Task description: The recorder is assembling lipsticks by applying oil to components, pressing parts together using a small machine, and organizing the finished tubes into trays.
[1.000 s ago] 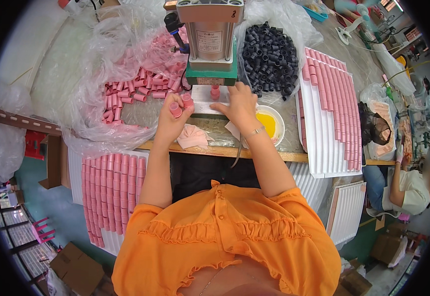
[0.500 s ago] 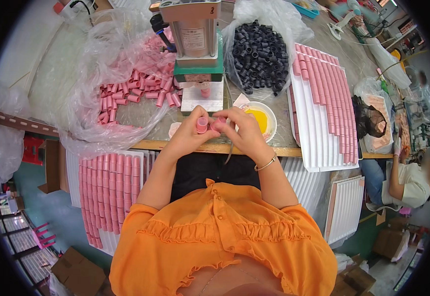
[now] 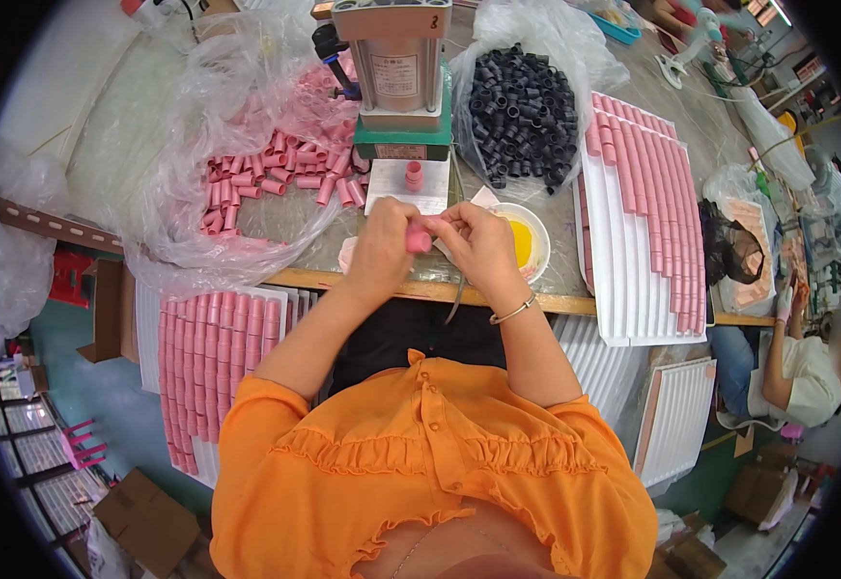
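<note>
My left hand [image 3: 384,247] is closed around a short pink plastic tube [image 3: 419,238], its rounded end pointing toward me. The fingers of my right hand [image 3: 484,247] pinch at the right side of the same tube; whether they hold a second pink piece is hidden. Both hands meet just in front of a bench press [image 3: 402,96] with a green lower block. On the press's pale metal base [image 3: 389,183] a stepped pink piece [image 3: 414,175] stands upright. Right of my right hand sits a white bowl [image 3: 539,253] with yellow stuff inside.
Loose pink tubes [image 3: 290,169] lie in a clear plastic bag at left. Black tubular parts [image 3: 522,116] fill another bag. White ribbed trays [image 3: 623,299] hold rows of pink tubes at right; another such tray [image 3: 203,458] is below the table edge. A person [image 3: 802,367] sits far right.
My hands have come closer together, and the left one has turned the tube so its open end no longer shows. The two pink pieces seen apart before now look like one. The view has shifted slightly.
</note>
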`<move>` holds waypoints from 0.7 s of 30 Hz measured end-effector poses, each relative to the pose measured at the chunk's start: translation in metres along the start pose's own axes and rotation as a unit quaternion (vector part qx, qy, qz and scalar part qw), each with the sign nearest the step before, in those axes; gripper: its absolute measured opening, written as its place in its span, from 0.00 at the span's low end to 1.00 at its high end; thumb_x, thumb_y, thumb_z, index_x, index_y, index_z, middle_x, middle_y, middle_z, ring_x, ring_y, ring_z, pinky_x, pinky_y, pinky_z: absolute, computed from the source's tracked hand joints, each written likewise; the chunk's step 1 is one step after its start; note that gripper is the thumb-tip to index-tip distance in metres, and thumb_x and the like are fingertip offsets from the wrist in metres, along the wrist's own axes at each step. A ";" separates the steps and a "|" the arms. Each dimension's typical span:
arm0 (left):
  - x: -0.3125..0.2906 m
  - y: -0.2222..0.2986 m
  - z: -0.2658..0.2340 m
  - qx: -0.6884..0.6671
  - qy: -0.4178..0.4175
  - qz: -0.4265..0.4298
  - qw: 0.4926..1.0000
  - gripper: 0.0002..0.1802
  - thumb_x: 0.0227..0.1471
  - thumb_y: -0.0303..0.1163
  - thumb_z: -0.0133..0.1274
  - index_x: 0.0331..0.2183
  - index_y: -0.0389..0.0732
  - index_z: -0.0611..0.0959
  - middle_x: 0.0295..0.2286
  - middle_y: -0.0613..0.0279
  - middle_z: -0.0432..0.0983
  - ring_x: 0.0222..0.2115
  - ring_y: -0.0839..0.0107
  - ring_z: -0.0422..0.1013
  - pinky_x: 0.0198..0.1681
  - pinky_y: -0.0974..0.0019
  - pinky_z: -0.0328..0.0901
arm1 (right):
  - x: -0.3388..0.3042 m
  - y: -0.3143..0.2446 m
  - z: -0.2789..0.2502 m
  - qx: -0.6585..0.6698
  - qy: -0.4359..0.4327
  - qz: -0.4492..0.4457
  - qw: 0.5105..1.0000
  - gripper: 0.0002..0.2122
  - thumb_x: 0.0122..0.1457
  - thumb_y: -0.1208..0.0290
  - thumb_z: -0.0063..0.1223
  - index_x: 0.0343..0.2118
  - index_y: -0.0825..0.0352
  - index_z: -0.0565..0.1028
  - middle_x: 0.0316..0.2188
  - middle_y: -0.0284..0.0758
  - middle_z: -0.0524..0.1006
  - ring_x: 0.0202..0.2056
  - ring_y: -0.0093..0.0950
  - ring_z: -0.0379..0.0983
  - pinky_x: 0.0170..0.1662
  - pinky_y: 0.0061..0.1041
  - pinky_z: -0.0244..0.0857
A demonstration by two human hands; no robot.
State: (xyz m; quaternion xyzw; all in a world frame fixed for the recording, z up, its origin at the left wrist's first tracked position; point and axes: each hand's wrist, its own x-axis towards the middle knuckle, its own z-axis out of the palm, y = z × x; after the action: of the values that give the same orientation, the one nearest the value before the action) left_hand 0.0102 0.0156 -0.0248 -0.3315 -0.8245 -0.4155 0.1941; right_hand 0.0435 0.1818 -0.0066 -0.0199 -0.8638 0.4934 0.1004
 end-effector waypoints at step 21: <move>0.011 -0.172 -0.079 0.146 -0.132 -0.113 0.974 0.13 0.46 0.19 0.51 0.37 0.38 0.72 0.30 0.48 0.76 0.36 0.47 0.72 0.35 0.52 0.64 | 0.068 0.106 -0.054 -0.213 0.134 0.116 0.961 0.06 0.50 0.63 0.62 0.28 0.58 0.81 0.25 0.32 0.80 0.31 0.34 0.77 0.34 0.35 0.66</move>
State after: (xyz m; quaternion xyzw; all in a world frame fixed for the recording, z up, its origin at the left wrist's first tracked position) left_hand -0.1161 -0.1197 -0.0681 -0.2560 -0.9269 -0.2621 0.0814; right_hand -0.0196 0.2912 -0.0605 -0.2064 -0.9195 0.2987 0.1504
